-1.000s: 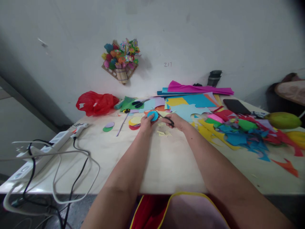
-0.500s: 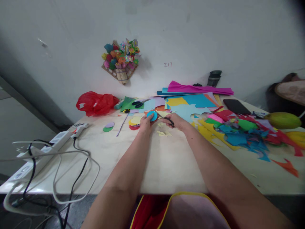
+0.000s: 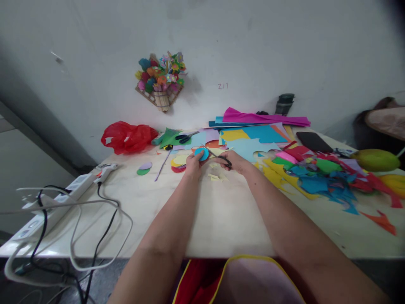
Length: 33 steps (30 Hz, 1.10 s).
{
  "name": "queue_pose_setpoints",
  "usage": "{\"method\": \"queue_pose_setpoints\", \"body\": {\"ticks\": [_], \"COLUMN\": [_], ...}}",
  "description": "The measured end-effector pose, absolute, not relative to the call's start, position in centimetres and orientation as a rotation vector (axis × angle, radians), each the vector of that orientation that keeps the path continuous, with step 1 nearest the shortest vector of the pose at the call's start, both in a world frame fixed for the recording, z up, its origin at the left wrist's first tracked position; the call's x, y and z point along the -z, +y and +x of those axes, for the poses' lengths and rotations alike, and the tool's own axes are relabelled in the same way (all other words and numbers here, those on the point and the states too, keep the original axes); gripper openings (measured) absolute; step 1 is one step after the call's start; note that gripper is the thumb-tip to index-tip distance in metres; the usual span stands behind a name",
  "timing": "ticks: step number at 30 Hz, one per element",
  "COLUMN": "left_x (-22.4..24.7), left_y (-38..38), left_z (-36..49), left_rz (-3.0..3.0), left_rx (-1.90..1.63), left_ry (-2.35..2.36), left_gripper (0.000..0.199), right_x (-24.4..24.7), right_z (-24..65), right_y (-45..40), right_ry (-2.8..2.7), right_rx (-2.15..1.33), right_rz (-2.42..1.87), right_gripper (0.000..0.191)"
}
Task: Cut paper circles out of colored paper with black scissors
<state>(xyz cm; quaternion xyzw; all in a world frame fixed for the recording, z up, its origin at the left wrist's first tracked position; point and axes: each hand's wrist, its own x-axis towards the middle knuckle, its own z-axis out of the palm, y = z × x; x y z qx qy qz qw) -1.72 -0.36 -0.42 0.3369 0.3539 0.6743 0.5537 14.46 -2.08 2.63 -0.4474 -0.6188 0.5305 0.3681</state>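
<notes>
My left hand (image 3: pixel 193 163) pinches a blue paper circle (image 3: pixel 201 154), with pale yellow paper showing at its right side. A pair of dark-handled scissors (image 3: pixel 224 159) is in my right hand (image 3: pixel 234 162), the blades pointing left toward the circle's edge. Small pale yellow scraps (image 3: pixel 215 177) lie on the table just below my hands. Left of my left hand is a pile of yellow and red circles (image 3: pixel 179 162). Farther left rest a lilac circle (image 3: pixel 146 165) and a green circle (image 3: pixel 143 172), overlapping.
Behind my hands lie coloured sheets (image 3: pixel 256 143) and a second pair of scissors (image 3: pixel 183 138). Colourful scraps (image 3: pixel 329 177) heap up at the right, near a black phone (image 3: pixel 314 141). A red plastic bag (image 3: pixel 126 137) is at the back left, a power strip (image 3: pixel 57 211) with cables at the left.
</notes>
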Motion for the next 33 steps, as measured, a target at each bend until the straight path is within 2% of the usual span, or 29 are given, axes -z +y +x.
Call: {"method": "queue_pose_setpoints", "body": {"ticks": [16,33], "left_x": [0.4,0.5], "left_y": [-0.6,-0.4], "left_z": [-1.6,-1.7], "left_rz": [0.825,0.817], "left_rx": [-1.541,-1.569], "left_ry": [0.807,0.840], "left_gripper": [0.019,0.020], "right_x": [-2.5,-3.4], "right_z": [14.5,14.3], "right_y": [-2.0,-2.8], "right_ry": [-1.579,-1.603], "right_rx": [-1.386,-1.337], "right_rz": [-1.134,-1.152], "right_gripper": [0.026,0.033]}}
